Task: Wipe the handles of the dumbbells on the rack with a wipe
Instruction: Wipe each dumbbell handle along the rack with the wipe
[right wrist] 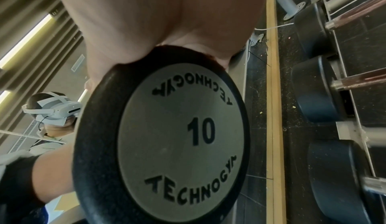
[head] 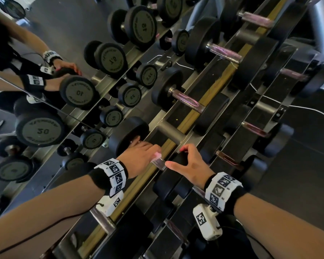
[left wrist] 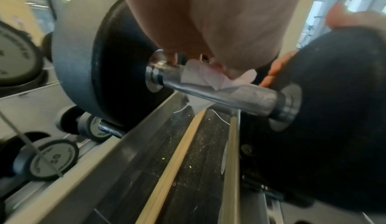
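Pink wipe (left wrist: 205,75) sits on the metal handle (left wrist: 234,95) of a dumbbell on the rack (head: 187,118), with the left hand (head: 140,157) curled round both. The right hand (head: 191,165) grips the black end weight (right wrist: 167,136) marked 10.

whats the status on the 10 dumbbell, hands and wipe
Left hand grips wipe on the 10 dumbbell's handle, near the far head. Right hand curled over the near head, steadying. Nothing in the way.
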`<state>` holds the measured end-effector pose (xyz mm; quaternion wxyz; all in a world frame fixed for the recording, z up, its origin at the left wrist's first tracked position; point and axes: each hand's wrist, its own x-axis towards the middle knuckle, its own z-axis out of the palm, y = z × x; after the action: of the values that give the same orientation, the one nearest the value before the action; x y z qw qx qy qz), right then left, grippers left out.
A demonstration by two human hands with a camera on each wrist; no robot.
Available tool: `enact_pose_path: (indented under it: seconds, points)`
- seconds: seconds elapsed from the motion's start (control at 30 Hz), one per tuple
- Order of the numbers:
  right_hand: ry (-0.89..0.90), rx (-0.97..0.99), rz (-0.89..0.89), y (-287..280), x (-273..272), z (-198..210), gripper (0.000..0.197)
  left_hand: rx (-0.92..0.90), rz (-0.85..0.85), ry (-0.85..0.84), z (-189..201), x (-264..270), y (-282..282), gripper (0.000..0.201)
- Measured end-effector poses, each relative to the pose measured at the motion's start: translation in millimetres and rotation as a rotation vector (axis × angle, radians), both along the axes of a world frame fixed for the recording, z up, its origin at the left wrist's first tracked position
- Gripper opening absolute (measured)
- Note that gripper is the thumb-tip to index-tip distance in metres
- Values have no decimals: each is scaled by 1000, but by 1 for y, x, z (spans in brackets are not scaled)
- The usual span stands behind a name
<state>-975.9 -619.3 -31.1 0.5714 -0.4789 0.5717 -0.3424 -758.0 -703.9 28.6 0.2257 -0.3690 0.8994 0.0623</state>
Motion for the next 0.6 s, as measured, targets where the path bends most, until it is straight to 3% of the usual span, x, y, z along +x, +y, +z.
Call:
enact_pose_path:
  seconds: [0.2, 0.3, 0.4, 0.47, 0.53, 0.6]
  points:
    - [0, 14, 8, -2, 0, 0, 84, 60, -199, -10, 6, 1, -6, 49]
    - [-9, 26, 19, -2, -1, 0, 77, 22, -157, 18, 6, 1, -14, 32]
    - [-10, 26, 29, -3, -2, 1, 77, -18, -101, 35, 6, -1, -14, 29]
    - [-11, 22, 35, -4, -3, 0, 77, 11, 22, 145, 8, -1, -11, 18]
    - [-12, 19, 34, -4, -2, -1, 76, 89, 90, 225, 11, -2, -6, 27]
    - [-8, 10, 34, -4, -2, -2, 75, 160, 51, 211, 12, -7, 1, 33]
